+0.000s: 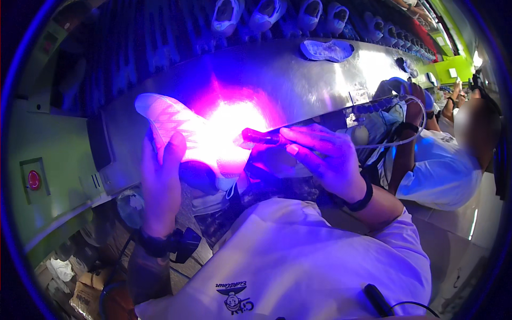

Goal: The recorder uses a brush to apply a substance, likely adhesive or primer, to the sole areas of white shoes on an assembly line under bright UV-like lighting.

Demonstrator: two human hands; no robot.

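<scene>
My left hand (pixel 163 178) is wrapped round a light-coloured sports shoe (pixel 173 124), its thumb on the side of the upper. The shoe lies tilted, toe toward the upper left and dark opening toward me. From the right, my right hand (pixel 330 160) pinches a short dark torch (pixel 264 137) between thumb and fingers. The torch's front end is close to the heel part of the shoe; whether they touch I cannot tell. A strong violet-white glare washes out the shoe's middle and the surface behind it.
A metal worktop (pixel 298 80) runs behind the shoe, with a pale shoe sole (pixel 326 50) on it. Several shoes (pixel 266 13) stand along a dark rack at the back. A co-worker (pixel 440 165) sits close on the right. To the left is a green panel (pixel 58 165) with a red button.
</scene>
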